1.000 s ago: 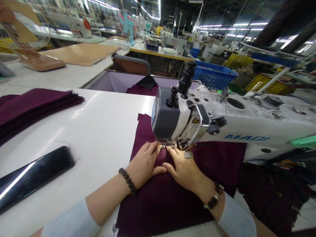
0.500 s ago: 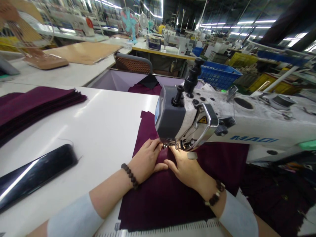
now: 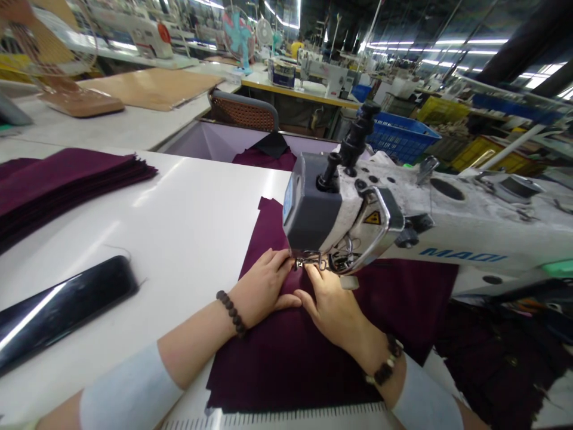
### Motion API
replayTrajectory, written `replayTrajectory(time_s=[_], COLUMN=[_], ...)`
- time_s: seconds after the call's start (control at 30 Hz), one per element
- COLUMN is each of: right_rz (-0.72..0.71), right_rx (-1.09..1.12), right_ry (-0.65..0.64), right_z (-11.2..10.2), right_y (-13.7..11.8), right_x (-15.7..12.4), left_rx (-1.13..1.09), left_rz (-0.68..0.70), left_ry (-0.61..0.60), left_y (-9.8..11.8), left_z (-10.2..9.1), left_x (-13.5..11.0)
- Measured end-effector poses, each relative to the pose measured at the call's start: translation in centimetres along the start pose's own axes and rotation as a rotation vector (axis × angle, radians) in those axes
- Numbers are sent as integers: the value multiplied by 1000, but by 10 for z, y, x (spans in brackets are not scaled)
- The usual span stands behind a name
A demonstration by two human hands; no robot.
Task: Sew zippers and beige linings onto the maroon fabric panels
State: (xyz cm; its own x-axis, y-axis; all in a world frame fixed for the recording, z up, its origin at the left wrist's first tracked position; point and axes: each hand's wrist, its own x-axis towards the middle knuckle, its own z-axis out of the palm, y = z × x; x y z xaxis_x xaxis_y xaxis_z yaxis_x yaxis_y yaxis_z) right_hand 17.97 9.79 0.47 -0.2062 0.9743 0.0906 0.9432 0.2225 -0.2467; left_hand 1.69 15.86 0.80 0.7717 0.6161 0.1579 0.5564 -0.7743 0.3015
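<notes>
A dark maroon piece of fabric (image 3: 286, 364) lies flat under the head of a white and grey sewing machine (image 3: 313, 209). My left hand (image 3: 264, 280) rests on it just left of the presser foot (image 3: 299, 263), fingers stretched forward and thumb out to the right. On the other side, my right hand (image 3: 333, 304) lies flat on the same fabric, its fingertips close to the needle area and partly hidden by the machine. The two thumbs nearly meet in front of the foot. Neither hand grips the cloth; both press on it from above.
A stack of maroon fabric pieces (image 3: 71, 179) lies at the left, with a black phone (image 3: 71, 304) in front of it. A ruler strip (image 3: 277, 419) runs along the near table edge. More dark cloth (image 3: 496, 364) is heaped at the right. Behind stands a blue basket (image 3: 398, 134).
The fabric's near edge and left corner have shifted slightly left against the table. Both hands keep almost the same flat pose beside the presser foot. The view has tilted a little.
</notes>
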Motion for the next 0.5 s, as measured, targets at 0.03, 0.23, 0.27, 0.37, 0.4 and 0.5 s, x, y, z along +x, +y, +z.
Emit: replayTrajectory(time_s=[0.03, 0.23, 0.27, 0.37, 0.4, 0.5], right_rz=[0, 2, -1, -4, -4, -10], right_rx=[6, 23, 19, 11, 10, 14], right_ry=[1, -5, -4, -3, -5, -10], right_z=[0, -2, -2, -2, -1, 0], right_y=[0, 0, 0, 1, 1, 2], right_x=[0, 1, 1, 2, 2, 1], left_rx=[1, 6, 6, 9, 9, 6], left_rz=[3, 3, 2, -6, -8, -6], left_ry=[8, 26, 26, 30, 28, 13], left_y=[0, 0, -1, -1, -1, 2], left_z=[1, 2, 2, 1, 1, -1], left_x=[0, 0, 0, 0, 0, -1])
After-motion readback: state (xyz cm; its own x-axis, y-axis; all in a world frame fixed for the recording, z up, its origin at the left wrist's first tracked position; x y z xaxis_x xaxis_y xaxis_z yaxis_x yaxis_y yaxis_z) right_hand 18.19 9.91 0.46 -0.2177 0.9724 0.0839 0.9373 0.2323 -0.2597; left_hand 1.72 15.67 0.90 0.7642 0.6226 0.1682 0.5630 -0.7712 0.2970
